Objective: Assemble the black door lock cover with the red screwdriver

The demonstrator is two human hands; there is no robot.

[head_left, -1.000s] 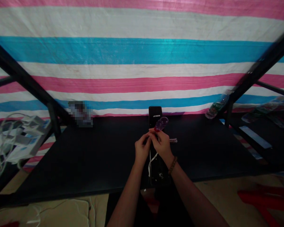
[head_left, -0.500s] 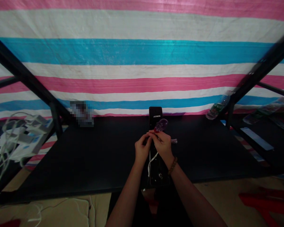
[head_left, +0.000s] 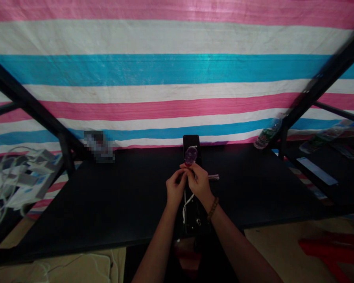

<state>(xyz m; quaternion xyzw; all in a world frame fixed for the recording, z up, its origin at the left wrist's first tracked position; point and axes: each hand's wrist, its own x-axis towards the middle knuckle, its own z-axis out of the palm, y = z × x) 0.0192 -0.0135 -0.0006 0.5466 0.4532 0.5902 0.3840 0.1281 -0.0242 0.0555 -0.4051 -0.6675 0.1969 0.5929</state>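
Note:
In the middle of the head view, my right hand (head_left: pixel 199 181) pinches a small see-through purple piece (head_left: pixel 190 155) with a red lower end. The purple piece sticks up above the fingertips; its exact kind does not show. My left hand (head_left: pixel 175 186) is closed in a pinch, its fingertips against those of the right hand; anything between them is hidden. Beneath both hands lies a dark flat tray-like thing (head_left: pixel 191 226) with a white cord (head_left: pixel 187 205) and small shiny bits. Behind them, a black phone (head_left: pixel 191 139) stands at the back of the black table (head_left: pixel 120 196).
A small pinkish strip (head_left: pixel 214 177) lies right of my hands. White cables and power strips (head_left: pixel 32 177) crowd the left. A plastic bottle (head_left: pixel 265 137) leans at the back right, near a black frame post (head_left: pixel 283 137). A red stool (head_left: pixel 336 247) stands on the floor at right.
The purple piece has swung left and more upright, now in front of the phone. My right hand has turned slightly; both hands stay together. The view has shifted a little.

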